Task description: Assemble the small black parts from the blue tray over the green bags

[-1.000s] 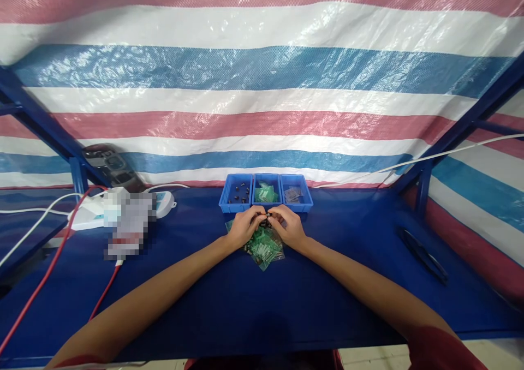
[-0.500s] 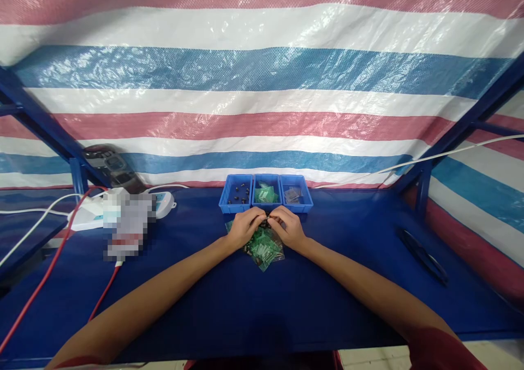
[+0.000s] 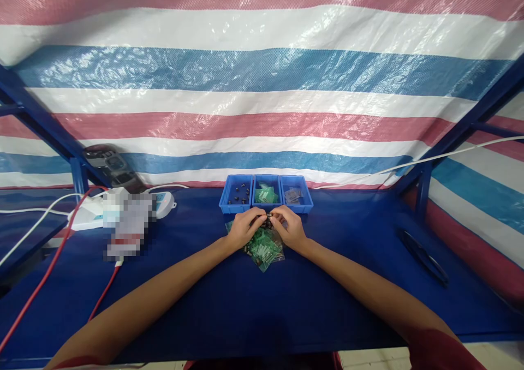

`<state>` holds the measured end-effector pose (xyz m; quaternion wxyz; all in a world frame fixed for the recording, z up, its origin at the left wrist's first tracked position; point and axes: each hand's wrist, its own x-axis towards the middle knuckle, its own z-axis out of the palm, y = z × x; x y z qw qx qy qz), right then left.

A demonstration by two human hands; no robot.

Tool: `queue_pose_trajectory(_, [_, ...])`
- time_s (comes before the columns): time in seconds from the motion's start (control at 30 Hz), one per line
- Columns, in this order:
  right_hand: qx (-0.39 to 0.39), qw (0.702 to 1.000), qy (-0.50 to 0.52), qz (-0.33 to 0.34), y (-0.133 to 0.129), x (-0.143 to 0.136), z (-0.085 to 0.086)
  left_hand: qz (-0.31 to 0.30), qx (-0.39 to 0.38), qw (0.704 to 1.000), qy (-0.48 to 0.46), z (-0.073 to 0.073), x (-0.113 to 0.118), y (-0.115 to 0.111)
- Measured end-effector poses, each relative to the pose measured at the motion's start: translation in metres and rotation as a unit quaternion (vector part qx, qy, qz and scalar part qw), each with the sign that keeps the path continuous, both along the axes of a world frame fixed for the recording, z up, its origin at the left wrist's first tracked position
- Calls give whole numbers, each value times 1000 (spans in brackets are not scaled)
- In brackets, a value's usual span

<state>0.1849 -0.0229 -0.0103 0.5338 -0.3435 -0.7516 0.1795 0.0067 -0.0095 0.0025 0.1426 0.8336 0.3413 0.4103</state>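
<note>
My left hand (image 3: 245, 229) and my right hand (image 3: 290, 229) meet over a small pile in the middle of the blue table. Their fingertips pinch a small dark metal part (image 3: 268, 215) from both sides. It is too small for me to tell its exact kind. Below the fingers lie clear and green plastic bags (image 3: 264, 249), with pale slim pieces showing through and more dark parts around them. Just behind the hands stand three blue bins: the left bin (image 3: 234, 208) holds loose dark parts, the middle bin (image 3: 268, 206) green bags, the right bin (image 3: 301, 209) small clear packets.
At the left lie a white power strip (image 3: 165, 203), a red cable (image 3: 49, 266) and a blurred-out object (image 3: 131, 222). A black bagged item (image 3: 110, 165) leans behind them. Dark glasses or a similar thin item (image 3: 423, 258) lies at the right. Striped sheeting (image 3: 262, 124) hangs behind.
My right thumb and fingers have shifted slightly around the small dark part, which shows a little more now. The bags and bins have stayed in place.
</note>
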Motion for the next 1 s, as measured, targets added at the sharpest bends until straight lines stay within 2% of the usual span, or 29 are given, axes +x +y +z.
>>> queue_pose_trajectory(0.2, [-3, 1000, -5, 3, -1, 0, 0, 5, -5, 1000, 3, 1, 0, 0])
queue_pose_trajectory(1.0, [87, 996, -11, -10, 1, 1, -3, 7, -13, 1000, 14, 0, 0, -1])
